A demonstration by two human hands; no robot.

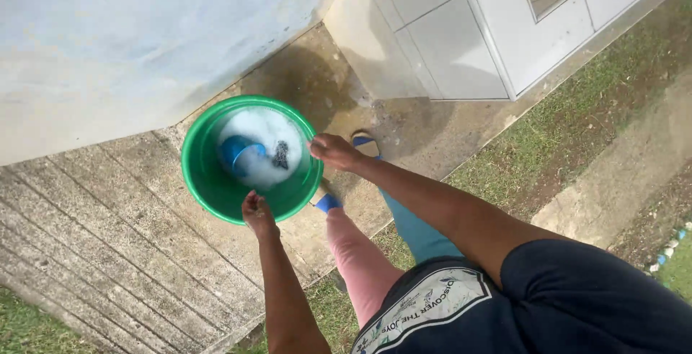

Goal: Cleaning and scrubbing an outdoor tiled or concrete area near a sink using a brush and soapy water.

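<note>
A round green basin (203,181) stands on a concrete slab, holding white soapy foam (263,132), a blue cup (238,151) and a dark piece of cloth (281,155). My left hand (256,212) grips the basin's near rim. My right hand (333,151) grips the rim on the right side. Both arms reach down from my dark shirt. My legs, one in pink and one in teal, stand just right of the basin in blue sandals (328,202).
A pale painted wall (108,44) rises behind the basin. A white tiled structure (461,37) stands at the upper right. Grass (577,130) and bare soil border the wet concrete slab (115,239) on the right and bottom left.
</note>
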